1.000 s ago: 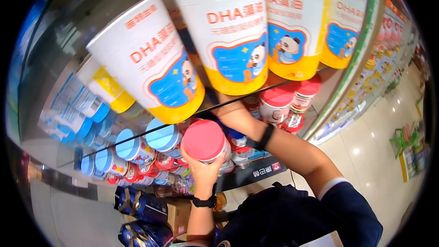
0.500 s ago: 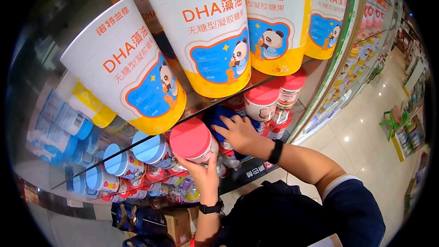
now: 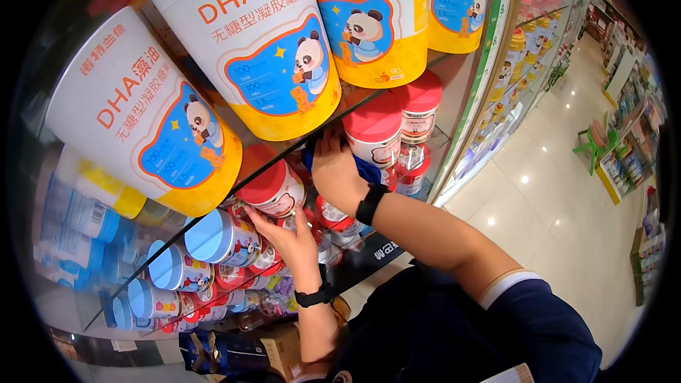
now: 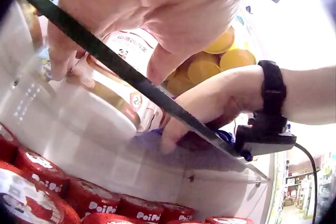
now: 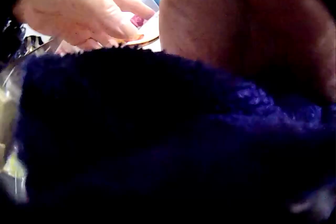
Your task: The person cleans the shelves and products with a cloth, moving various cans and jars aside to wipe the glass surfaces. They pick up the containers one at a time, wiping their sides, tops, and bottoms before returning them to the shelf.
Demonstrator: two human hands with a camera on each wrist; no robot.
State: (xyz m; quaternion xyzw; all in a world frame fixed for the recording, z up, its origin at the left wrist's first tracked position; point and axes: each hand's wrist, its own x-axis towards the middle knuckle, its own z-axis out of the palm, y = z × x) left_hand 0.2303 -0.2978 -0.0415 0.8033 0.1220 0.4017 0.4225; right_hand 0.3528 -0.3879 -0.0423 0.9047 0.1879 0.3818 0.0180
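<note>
In the head view a red-lidded jar (image 3: 272,183) tilts near the shelf's front edge. My left hand (image 3: 292,242) holds it low down, thumb on one side and fingers on the other. The left wrist view shows the pale jar (image 4: 126,50) between thumb and fingers of that hand (image 4: 152,8). To the right, my right hand (image 3: 339,179) presses on a dark blue cloth (image 3: 365,169), its fingers extended over it beneath the upper shelf. That cloth (image 5: 157,129) fills most of the right wrist view; its contact with the shelf is partly hidden.
Large white-and-yellow tubs (image 3: 284,64) stand on the glass shelf above. More red-lidded jars (image 3: 374,128) are right of the cloth, and blue-lidded jars (image 3: 213,237) lie left and below. The glass edge (image 4: 121,77) crosses before both hands.
My right hand, whose fingers were hidden under the upper shelf, came into sight spread on the cloth, then moved deeper again. The left hand's grip sits lower on the jar. The head view has shifted.
</note>
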